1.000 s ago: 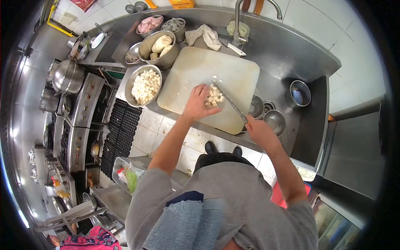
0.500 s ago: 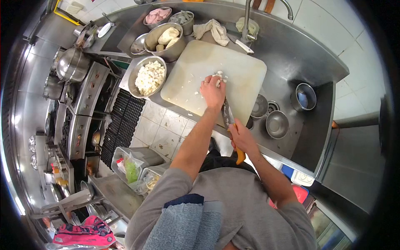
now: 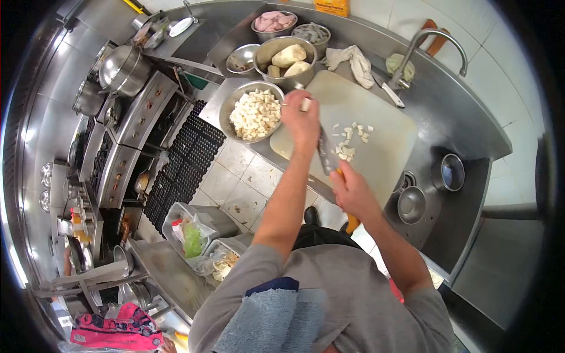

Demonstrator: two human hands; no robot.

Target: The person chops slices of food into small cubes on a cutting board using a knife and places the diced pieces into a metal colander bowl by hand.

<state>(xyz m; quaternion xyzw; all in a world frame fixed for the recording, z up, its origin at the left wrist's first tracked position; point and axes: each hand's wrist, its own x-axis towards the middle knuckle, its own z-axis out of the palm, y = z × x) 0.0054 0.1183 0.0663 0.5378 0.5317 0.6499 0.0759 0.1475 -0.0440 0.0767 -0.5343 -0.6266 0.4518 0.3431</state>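
Observation:
My right hand point(image 3: 356, 195) is wrapped round the orange handle of a kitchen knife point(image 3: 325, 153), its blade pointing away over the near part of the white cutting board point(image 3: 376, 115). My left hand point(image 3: 302, 122), slightly blurred, is raised at the left side of the board, next to the rim of a metal bowl point(image 3: 226, 120). A pale piece point(image 3: 305, 105) shows between its curled fingers. White diced pieces point(image 3: 254, 115) fill that bowl. Several more white cubes point(image 3: 347, 152) lie scattered on the board, right of the blade.
Behind the board stand a pot point(image 3: 259, 57) with peeled pale roots, a bowl of pink meat point(image 3: 274, 22) and a cloth point(image 3: 351, 62). A white-handled knife point(image 3: 392, 94) lies near the tap point(image 3: 406, 65). Metal bowls point(image 3: 411, 205) sit in the sink at right.
My left hand has lifted from the cubes on the board and moved left towards the bowl. The knife has stayed in my right hand. The view has shifted, so things appear farther right.

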